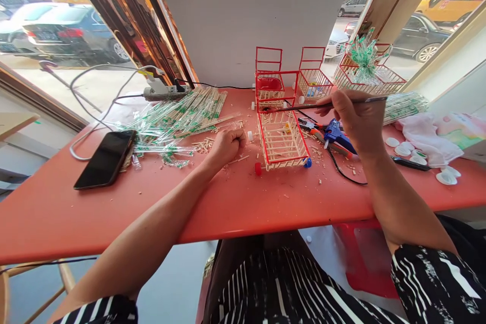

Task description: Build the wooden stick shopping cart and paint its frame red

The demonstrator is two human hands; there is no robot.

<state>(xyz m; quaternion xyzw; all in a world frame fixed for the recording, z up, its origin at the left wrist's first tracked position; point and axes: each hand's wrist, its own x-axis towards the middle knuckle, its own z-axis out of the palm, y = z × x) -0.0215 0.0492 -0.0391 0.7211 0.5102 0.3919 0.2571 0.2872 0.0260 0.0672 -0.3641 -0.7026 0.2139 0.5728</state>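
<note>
My right hand [351, 116] is closed around a long dark paintbrush [299, 107]. Its tip reaches the far end of a small cart [284, 136] built of pale wooden sticks. Red coats the cart's top rim and tall handle frame. The visible wheels look like bottle caps: one red [258, 168], one blue [308, 162] and one white [249, 135]. To the left of the cart, my left hand [228, 148] rests on the table in a fist, with nothing showing in it. Behind the cart, a dish of red paint [269, 83] sits in a second cart [269, 66].
Wrapped chopsticks [190, 111] and a phone [105, 159] lie on the left of the red table [224, 217]. A blue glue gun [336, 136] and pliers [315, 126] are to the right. More carts [313, 81] stand behind. White caps [406, 149] lie far right.
</note>
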